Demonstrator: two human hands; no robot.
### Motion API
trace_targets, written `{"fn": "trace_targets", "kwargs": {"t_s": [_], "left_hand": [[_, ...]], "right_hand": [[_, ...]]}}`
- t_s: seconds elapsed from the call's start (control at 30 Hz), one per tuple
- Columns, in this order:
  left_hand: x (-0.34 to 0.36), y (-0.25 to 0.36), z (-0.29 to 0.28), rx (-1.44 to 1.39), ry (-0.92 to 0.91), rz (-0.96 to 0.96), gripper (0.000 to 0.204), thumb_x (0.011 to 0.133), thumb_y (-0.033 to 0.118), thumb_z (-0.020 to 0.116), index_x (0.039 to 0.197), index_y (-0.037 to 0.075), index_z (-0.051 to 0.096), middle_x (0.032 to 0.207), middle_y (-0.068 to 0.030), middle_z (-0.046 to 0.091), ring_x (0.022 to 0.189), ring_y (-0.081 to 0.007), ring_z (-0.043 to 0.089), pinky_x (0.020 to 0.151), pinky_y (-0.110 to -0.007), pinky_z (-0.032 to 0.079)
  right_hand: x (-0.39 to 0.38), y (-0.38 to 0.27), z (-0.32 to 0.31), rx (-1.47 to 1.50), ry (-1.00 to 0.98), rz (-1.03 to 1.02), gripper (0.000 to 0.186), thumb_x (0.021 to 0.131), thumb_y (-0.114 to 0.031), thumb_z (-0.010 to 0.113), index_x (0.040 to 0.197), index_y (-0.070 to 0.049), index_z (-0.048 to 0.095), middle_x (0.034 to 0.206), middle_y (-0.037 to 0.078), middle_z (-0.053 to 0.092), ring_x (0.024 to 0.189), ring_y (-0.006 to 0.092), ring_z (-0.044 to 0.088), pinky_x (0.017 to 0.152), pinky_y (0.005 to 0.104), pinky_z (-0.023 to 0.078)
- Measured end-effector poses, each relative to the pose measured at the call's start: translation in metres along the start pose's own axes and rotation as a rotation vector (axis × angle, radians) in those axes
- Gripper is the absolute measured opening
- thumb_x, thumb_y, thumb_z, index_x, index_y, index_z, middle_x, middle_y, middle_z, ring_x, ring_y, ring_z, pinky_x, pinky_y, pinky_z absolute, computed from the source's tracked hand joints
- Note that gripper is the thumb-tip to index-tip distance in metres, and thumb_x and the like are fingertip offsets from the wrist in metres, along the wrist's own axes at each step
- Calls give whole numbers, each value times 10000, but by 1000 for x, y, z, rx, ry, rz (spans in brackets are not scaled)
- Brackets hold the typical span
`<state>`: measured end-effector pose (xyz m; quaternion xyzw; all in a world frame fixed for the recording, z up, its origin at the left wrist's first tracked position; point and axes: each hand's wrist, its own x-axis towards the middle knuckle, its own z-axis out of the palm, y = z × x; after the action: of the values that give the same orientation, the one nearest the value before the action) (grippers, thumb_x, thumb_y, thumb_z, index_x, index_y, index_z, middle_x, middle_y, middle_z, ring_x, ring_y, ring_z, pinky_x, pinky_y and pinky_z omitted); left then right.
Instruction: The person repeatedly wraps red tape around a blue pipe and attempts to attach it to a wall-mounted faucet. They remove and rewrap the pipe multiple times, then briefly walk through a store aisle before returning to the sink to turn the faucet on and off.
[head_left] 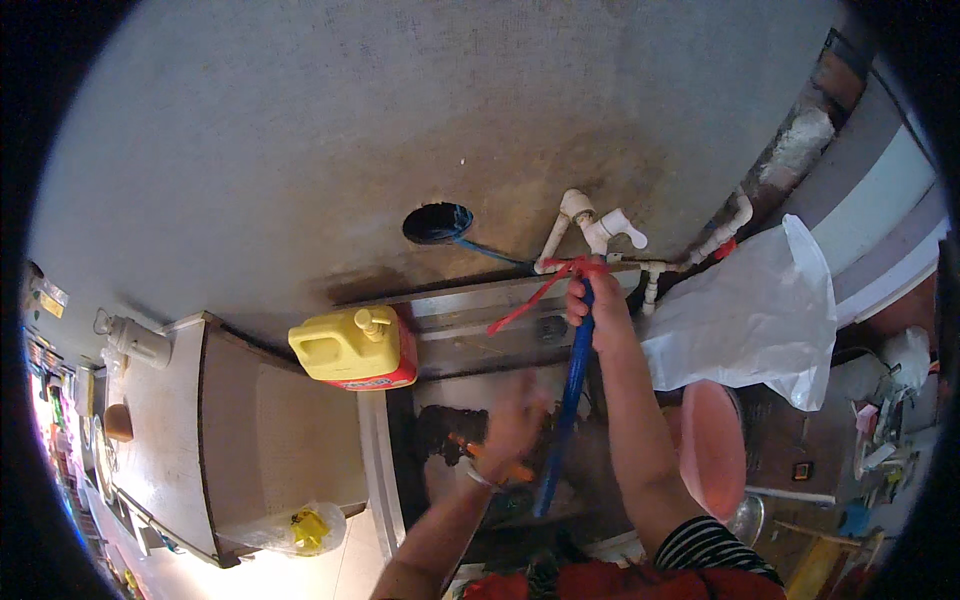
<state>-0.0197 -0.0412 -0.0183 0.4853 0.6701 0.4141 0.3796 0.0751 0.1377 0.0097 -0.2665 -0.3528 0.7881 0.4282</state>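
Two hands show: the right hand (600, 308) wraps the blue hose (572, 390) just under the white tap (598, 234), ideally kept straight there against kinking; the left hand (513, 425) blurs, its finger state untellable.

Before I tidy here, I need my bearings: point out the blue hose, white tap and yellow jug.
Blue hose (571, 390), head view: middle of its length.
White tap (598, 235), head view: its body.
Yellow jug (352, 352), head view: its yellow upper part.
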Motion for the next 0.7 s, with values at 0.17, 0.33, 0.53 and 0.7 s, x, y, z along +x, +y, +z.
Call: {"fn": "trace_targets", "kwargs": {"t_s": [0.17, 0.33, 0.53, 0.7], "left_hand": [[94, 64, -59, 155, 186, 513, 388, 874, 214, 507, 1192, 0, 446, 1131, -201, 508, 1048, -374, 462, 909, -410, 356], [167, 123, -53, 303, 41, 840, 400, 893, 274, 475, 1195, 12, 460, 1127, -190, 525, 1090, -360, 440, 946, -410, 329], [219, 124, -33, 565, -307, 676, 394, 890, 355, 480, 1124, 47, 555, 1172, -154, 520, 1199, -343, 362, 984, -409, 314], [227, 113, -33, 450, -389, 658, 390, 883, 352, 495, 1123, 52, 562, 1151, -167, 531, 1245, -326, 311, 994, -409, 309]], "right_hand": [[7, 6, 18, -1280, 497, -468, 333, 851, -195, 541, 1033, 66, 445, 825, 199, 609, 683, 414, 568, 633, 443, 463], [2, 10, 21, -1388, 593, -432, 336, 833, -194, 567, 1011, 61, 439, 788, 192, 622, 774, 377, 602, 627, 454, 465], [21, 15, 5, -1046, 434, -529, 346, 867, -355, 536, 934, -26, 449, 641, 99, 572, 514, 263, 553, 444, 361, 429], [24, 14, -15, 78, -164, -33, 454, 865, -548, 421, 872, -96, 454, 527, -47, 403, 341, 66, 356, 310, 216, 298]]}}
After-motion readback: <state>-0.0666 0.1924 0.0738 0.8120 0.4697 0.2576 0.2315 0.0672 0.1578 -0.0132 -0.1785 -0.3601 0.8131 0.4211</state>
